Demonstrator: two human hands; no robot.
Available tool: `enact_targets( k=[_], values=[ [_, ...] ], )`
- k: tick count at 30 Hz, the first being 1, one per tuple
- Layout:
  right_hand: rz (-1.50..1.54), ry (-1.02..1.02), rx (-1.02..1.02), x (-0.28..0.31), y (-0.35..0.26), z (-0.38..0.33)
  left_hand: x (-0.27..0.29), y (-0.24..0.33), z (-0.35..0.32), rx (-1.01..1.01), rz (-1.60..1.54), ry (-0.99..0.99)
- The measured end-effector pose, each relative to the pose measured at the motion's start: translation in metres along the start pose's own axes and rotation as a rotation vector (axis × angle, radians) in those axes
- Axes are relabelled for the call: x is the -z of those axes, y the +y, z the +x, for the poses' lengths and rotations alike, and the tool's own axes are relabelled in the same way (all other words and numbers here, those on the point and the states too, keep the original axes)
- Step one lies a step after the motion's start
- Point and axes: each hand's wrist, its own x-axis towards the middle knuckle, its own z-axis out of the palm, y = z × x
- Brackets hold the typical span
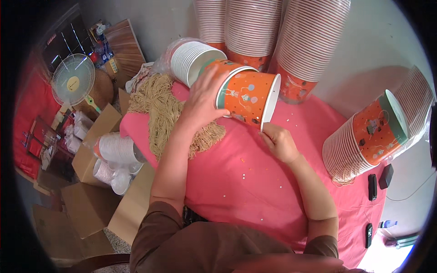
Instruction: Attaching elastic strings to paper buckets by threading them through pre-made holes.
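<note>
tubs [246, 98], partly hidden by gripping left hand [200, 100], edge [272, 98] pinched by right hand [281, 143], stacks [252, 27] cropped above

A pink-covered table [246, 204] bears tan cords [159, 107] and stacked buckets [348, 148].

Clock centred on table [246, 204]. Bucket [252, 102]: 12. Rear stacks [252, 27]: 12 to 1, behind bucket. Cord heap [159, 113], on table: 10. Side stack [350, 143], on table: between 2 and 3. Carton [104, 126], cups [119, 149] inside: 9, beside table.
</note>
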Motion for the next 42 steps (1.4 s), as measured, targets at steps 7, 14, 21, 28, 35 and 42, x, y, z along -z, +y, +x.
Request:
enact_targets(
  k=[7, 14, 21, 28, 35, 42],
  values=[
    [-0.012, 0.032, 0.002, -0.002, -0.003, 0.003, -0.009, -0.003, 0.01, -0.22, 0.256, -0.192],
    [-0.04, 0.072, -0.1, 0.0, 0.004, -0.003, -0.001, -0.013, 0.009, -0.284, 0.138, -0.222],
    [0.003, 0.081, -0.13, -0.007, 0.012, -0.006, -0.005, -0.03, 0.007, -0.326, 0.164, -0.223],
    [-0.074, 0.154, -0.145, 0.002, 0.003, -0.004, -0.009, -0.035, 0.007, -0.403, 0.182, -0.145],
    [-0.07, 0.22, -0.144, 0.005, -0.002, -0.001, -0.002, -0.056, 0.017, -0.336, 0.259, -0.147],
    [-0.026, 0.249, -0.119, 0.003, 0.002, -0.002, 0.007, -0.067, 0.008, -0.141, 0.474, -0.163]
  ],
)
